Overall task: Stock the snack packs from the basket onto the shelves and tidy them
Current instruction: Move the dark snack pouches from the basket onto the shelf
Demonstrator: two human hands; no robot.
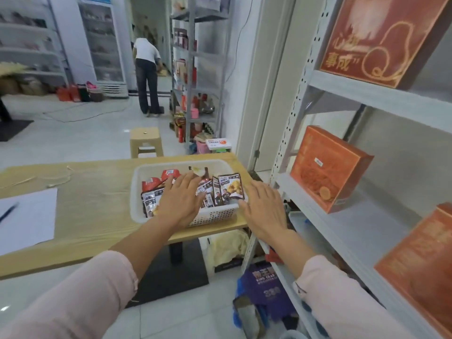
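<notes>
A white plastic basket [139, 172] sits on the right end of a wooden table [85, 192]. It holds several snack packs [231, 188], red ones at the back left and dark ones with photos on the right. My left hand [179, 201] hovers over the packs with its fingers straight and spread. My right hand [265, 207] is flat with straight fingers beside the basket's right rim, at the table's corner. Neither hand holds anything. The grey metal shelves [367, 94] stand to the right.
Orange gift boxes [327, 167] and a large red box [381, 37] stand on the shelves. White paper and a pen [8, 211] lie at the table's left. A beige stool [145, 140] and another person [146, 74] are beyond. Bags [264, 285] lie on the floor.
</notes>
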